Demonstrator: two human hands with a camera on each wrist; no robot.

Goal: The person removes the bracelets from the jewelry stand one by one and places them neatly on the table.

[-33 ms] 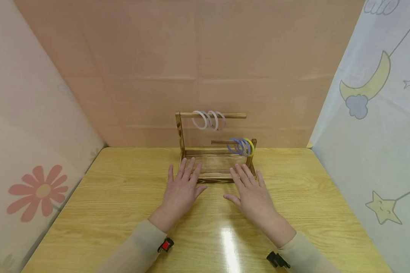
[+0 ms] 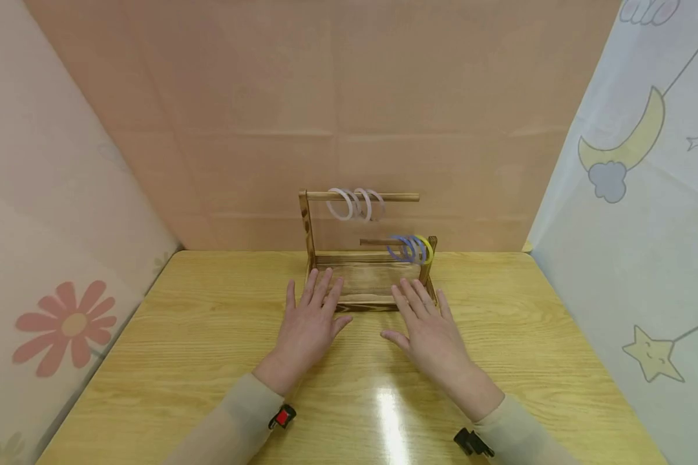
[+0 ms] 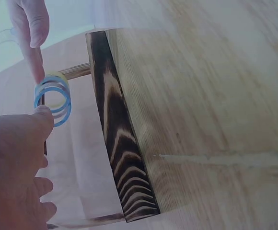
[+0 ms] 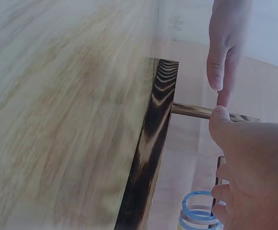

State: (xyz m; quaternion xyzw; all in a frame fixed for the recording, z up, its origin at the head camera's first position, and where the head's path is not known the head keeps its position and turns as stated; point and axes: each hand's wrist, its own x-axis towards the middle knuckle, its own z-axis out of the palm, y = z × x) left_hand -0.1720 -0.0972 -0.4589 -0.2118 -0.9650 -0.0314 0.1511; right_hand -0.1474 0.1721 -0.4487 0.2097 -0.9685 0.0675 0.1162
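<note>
A wooden rack (image 2: 366, 279) with a shallow base stands at the table's far side. From its left post an upper rod (image 2: 404, 197) runs rightward, carrying several whitish rings (image 2: 368, 208). The shorter right post bears a lower rod (image 2: 372, 242) with blue rings (image 2: 406, 250) and a yellow ring (image 2: 430, 252) nearest the post. My left hand (image 2: 307, 328), fingers spread, lies palm down at the rack's front left corner. Palm down at the front right is my right hand (image 2: 434, 332). Both hold nothing; whether the fingertips touch the rack cannot be told.
The wooden table (image 2: 209, 336) reaches back to a peach backdrop (image 2: 238, 129). Printed cloth walls flank it, a flower (image 2: 72, 326) on the left and a moon (image 2: 634, 142) on the right. Dark devices (image 2: 282, 417) sit at the sleeve cuffs.
</note>
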